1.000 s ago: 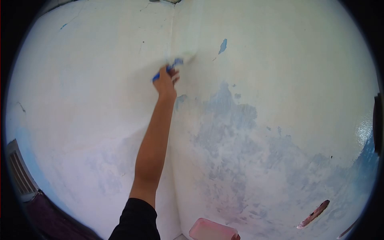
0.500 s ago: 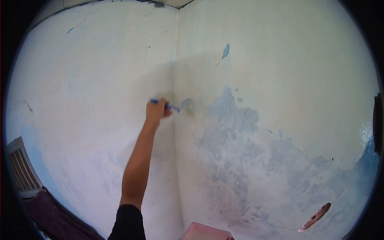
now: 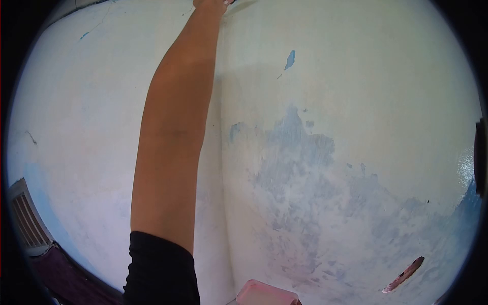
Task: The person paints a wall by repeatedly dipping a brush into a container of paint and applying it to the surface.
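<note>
My left arm reaches far up along the wall corner, and my left hand (image 3: 211,3) is cut off by the top edge. Its fingers look closed on a paintbrush (image 3: 232,2), of which only a small dark bit shows by the fingers. The hand is close to the corner of the pale painted walls (image 3: 386,91). A pink plastic container (image 3: 267,292) shows at the bottom edge, partly cut off. My right hand cannot be made out.
Bluish-grey worn patches (image 3: 295,147) mark the right wall, with a small blue chip (image 3: 290,60) above. A reddish slot-like gouge (image 3: 404,274) is low on the right. A slatted vent (image 3: 30,216) and dark purple cloth (image 3: 66,274) sit at the lower left.
My left hand has moved up from mid-wall at the corner to the top edge, taking the paintbrush with it. The pink container has shifted slightly right in view.
</note>
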`<state>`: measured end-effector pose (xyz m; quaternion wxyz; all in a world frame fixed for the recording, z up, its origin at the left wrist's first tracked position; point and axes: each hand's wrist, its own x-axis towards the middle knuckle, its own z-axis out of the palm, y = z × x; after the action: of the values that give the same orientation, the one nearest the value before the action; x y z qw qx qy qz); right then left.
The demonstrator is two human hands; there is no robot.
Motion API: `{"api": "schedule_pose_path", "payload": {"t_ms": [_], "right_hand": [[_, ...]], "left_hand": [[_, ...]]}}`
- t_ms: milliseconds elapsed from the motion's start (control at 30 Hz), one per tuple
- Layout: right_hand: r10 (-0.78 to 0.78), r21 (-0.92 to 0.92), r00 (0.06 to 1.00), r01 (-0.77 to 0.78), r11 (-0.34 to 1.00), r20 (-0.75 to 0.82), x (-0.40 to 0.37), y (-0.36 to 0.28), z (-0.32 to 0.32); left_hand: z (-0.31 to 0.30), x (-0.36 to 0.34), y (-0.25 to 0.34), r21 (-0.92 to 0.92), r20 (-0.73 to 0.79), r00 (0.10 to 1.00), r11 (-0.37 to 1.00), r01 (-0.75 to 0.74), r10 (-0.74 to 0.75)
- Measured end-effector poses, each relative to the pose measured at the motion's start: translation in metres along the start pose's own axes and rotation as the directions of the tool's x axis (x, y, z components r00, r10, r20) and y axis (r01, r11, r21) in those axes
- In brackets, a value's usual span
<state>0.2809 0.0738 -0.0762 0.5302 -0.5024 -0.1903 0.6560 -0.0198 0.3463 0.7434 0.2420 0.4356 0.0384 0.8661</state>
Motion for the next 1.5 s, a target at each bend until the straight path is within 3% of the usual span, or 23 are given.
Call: {"api": "schedule_pose_path", "payload": {"t_ms": [100,133,200,267,333,533,633,733,800,867,933,1000,1033,1133,1167,1200,1267,1367,1467,1500], "right_hand": [[-0.006,-0.002,1.0,0.006,1.0,-0.002,0.0,0.001,-0.001],[-0.011,-0.004,1.0,0.011,1.0,0.0,0.0,0.0,-0.001],[-0.01,-0.001,1.0,0.01,1.0,-0.001,-0.001,0.0,-0.001],[-0.007,-0.004,1.0,0.007,1.0,0.005,-0.002,0.002,-0.002],[-0.007,-0.003,1.0,0.007,1.0,0.008,-0.003,0.002,-0.004],[-0.006,-0.009,1.0,0.006,1.0,0.019,-0.002,0.0,-0.006],[-0.007,-0.004,1.0,0.007,1.0,0.024,0.0,-0.001,-0.006],[-0.009,-0.007,1.0,0.009,1.0,0.026,0.002,-0.001,-0.007],[-0.006,-0.007,1.0,0.006,1.0,0.03,0.003,-0.002,-0.007],[-0.005,-0.004,1.0,0.005,1.0,0.028,0.004,-0.001,-0.007],[-0.006,-0.001,1.0,0.006,1.0,0.027,0.006,-0.001,-0.007],[-0.004,0.002,1.0,0.004,1.0,0.024,0.007,-0.002,-0.006],[-0.001,0.006,1.0,0.001,1.0,0.023,0.008,-0.001,-0.006],[0.008,0.012,1.0,-0.008,1.0,0.021,0.01,0.001,-0.005],[0.009,0.011,1.0,-0.009,1.0,0.02,0.01,0.001,-0.005],[0.009,0.012,1.0,-0.009,1.0,0.019,0.011,0.0,-0.004],[0.011,0.016,1.0,-0.011,1.0,0.016,0.013,0.001,-0.004],[0.012,0.015,1.0,-0.012,1.0,0.013,0.015,0.002,-0.003],[0.012,0.018,1.0,-0.013,1.0,0.009,0.016,0.002,-0.001],[0.015,0.019,1.0,-0.015,1.0,0.007,0.016,0.003,-0.002]], "left_hand": [[-0.016,0.039,-0.041,-0.154,0.057,0.997,0.987,0.054,-0.046],[-0.021,0.031,-0.048,-0.154,-0.014,0.997,0.986,0.068,-0.071],[-0.03,-0.076,-0.049,-0.151,-0.155,0.98,0.983,0.103,-0.126],[-0.068,-0.105,-0.083,-0.176,-0.115,0.993,0.984,-0.01,-0.011],[-0.11,-0.153,-0.103,-0.101,-0.189,0.982,0.995,0.008,-0.027],[-0.266,-0.311,-0.131,0.077,-0.34,0.931,0.982,0.172,-0.137],[-0.327,-0.364,-0.117,0.24,-0.464,0.856,0.897,0.371,-0.23],[-0.338,-0.359,-0.091,0.496,-0.42,0.874,0.744,0.447,-0.245],[-0.32,-0.319,-0.081,0.607,-0.289,0.935,0.717,0.343,-0.203],[-0.281,-0.258,-0.074,0.715,-0.194,0.95,0.627,0.308,-0.246],[-0.224,-0.193,-0.066,0.727,-0.068,0.951,0.638,0.254,-0.301],[-0.167,-0.125,-0.06,0.771,-0.047,0.947,0.592,0.237,-0.318],[-0.141,-0.104,-0.05,0.757,0.03,0.949,0.627,0.184,-0.315],[-0.075,-0.036,-0.024,0.729,0.05,0.965,0.67,0.142,-0.259],[-0.059,-0.024,-0.013,0.644,0.051,0.971,0.75,0.147,-0.234],[-0.042,-0.031,-0.001,0.583,0.074,0.991,0.811,0.047,-0.111],[-0.021,0.027,0.009,0.43,0.034,0.99,0.896,0.108,-0.135],[-0.004,0.111,-0.015,0.196,0.032,0.99,0.971,-0.14,0.136],[0.002,0.087,-0.033,0.097,-0.013,0.989,0.985,-0.144,0.146],[0.001,0.069,-0.038,0.284,0.03,0.987,0.945,-0.161,0.159]]}}
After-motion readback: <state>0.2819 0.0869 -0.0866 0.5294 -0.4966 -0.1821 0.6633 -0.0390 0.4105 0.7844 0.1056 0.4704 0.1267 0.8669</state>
